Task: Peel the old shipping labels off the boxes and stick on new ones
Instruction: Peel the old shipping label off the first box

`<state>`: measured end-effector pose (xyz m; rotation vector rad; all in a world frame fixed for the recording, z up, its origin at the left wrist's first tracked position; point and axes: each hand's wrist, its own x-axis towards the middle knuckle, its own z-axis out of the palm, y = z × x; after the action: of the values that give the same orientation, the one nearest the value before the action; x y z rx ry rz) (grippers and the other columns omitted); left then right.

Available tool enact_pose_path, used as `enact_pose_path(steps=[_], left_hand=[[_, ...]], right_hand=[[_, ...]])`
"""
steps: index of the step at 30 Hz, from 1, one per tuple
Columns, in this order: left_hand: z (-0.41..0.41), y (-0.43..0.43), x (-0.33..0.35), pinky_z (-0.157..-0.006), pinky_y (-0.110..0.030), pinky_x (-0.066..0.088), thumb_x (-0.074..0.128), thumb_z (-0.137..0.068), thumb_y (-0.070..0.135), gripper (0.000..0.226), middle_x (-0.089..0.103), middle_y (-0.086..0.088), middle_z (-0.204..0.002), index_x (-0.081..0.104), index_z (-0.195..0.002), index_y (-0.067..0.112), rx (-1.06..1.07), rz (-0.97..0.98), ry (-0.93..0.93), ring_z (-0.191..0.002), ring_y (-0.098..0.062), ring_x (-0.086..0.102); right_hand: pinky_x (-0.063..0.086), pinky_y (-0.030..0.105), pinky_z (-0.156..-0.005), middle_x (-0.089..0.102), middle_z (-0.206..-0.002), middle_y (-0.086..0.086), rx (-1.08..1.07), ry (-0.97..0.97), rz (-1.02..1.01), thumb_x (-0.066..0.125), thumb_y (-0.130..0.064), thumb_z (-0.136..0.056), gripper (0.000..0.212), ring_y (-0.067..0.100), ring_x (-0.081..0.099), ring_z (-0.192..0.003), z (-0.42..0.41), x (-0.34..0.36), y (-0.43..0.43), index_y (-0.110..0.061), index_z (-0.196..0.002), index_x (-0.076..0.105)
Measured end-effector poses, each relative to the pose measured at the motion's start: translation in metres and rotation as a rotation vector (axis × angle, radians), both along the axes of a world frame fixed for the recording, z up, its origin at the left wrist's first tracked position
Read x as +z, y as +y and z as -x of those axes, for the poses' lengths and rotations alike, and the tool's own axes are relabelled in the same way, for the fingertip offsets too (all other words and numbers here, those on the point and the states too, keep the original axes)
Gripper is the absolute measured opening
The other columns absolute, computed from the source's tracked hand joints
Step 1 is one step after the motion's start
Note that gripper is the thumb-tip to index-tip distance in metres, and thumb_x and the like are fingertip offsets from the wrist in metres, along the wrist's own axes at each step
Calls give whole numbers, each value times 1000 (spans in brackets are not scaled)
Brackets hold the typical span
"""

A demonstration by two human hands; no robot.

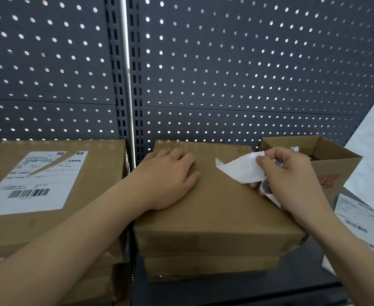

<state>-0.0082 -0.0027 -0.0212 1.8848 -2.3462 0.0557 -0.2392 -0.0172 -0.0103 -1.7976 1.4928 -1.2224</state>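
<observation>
Pegboard wall (248, 62) fills the back. The dark shelf (248, 290) below it carries everything.

Boxes: the middle stack is two flat cardboard boxes, with the middle box (221, 206) on top and in work. At its 9 o'clock is a second stack, the left box (89, 195) on top with at least one under it; the exact number is hidden. At 2 o'clock is one open box (336, 164).

Left hand (170, 180): fingers straight, palm flat on the middle box toward its 10 o'clock corner, pinning it.

Right hand (292, 180): fingers pinch the old label (241, 168) near the box's 2 o'clock edge. It is mostly lifted, white back up. I cannot tell whether its lower tip is stuck to the cardboard.

Handling, judged: thin paper, light, limp, tears easily — the torn label (40, 184) on the left box shows a diagonal rip. Grip close to the peel line and pull low and slow. The box is stiff and probably slides unless pinned.

Labels counted: one in hand, one on the left box, and printed sheets (354, 213) at 4 o'clock — at least one, number unclear.
</observation>
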Motion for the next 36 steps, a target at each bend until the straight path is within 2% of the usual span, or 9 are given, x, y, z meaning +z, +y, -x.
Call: enact_pose_path(steps=[3, 9, 14, 19, 24, 27, 36], left_hand=[[0, 0, 0, -106, -40, 33, 22, -99, 55, 45, 46, 4, -134, 44, -126, 26, -3, -9, 3, -124, -21, 41], [0, -1, 0, -106, -41, 34, 22, -99, 56, 46, 47, 4, -133, 45, -126, 25, -4, -18, 8, -125, -20, 42], [-1, -1, 0, -106, -42, 34, 22, -99, 56, 46, 46, 4, -135, 44, -128, 26, -6, -22, 9, -126, -21, 42], [-3, -2, -1, -106, -41, 34, 22, -100, 56, 46, 46, 4, -135, 43, -128, 27, -7, -28, 16, -126, -21, 42], [-2, -2, 0, -106, -42, 33, 22, -99, 56, 47, 46, 4, -135, 44, -128, 26, -6, -23, 9, -126, -21, 41], [-1, -1, 0, -106, -42, 34, 22, -99, 56, 47, 46, 3, -134, 44, -128, 26, -7, -18, 6, -125, -20, 42], [0, -1, 0, -106, -42, 35, 20, -97, 57, 50, 47, 4, -134, 44, -127, 25, 1, -35, 1, -126, -20, 41]], right_hand=[[29, 12, -32, 66, -56, 11, -9, -27, -3, 50, -10, -95, 17, 12, 52, -39, -1, 2, -3, -4, -82, 60], [29, 18, -32, 66, -55, 12, -32, -36, -10, 48, -12, -94, 19, 16, 51, -40, 0, 2, -13, -7, -79, 57], [33, 24, -38, 66, -56, 12, -29, -69, 2, 46, -11, -95, 19, 17, 51, -42, -1, 2, -17, -3, -82, 58], [39, 36, -48, 66, -57, 13, -36, -119, -6, 44, -11, -95, 18, 15, 52, -41, -2, 1, -21, -5, -84, 58], [33, 22, -34, 66, -57, 12, -47, -128, 5, 43, -12, -97, 21, 15, 53, -40, 0, -2, -23, -1, -87, 57], [30, 18, -32, 66, -58, 13, -48, -141, 12, 43, -12, -99, 22, 15, 51, -37, 1, -4, -23, 1, -87, 56], [37, 26, -39, 66, -57, 10, -43, -143, 17, 40, -15, -101, 24, 16, 53, -40, 2, -7, -29, 0, -91, 57]])
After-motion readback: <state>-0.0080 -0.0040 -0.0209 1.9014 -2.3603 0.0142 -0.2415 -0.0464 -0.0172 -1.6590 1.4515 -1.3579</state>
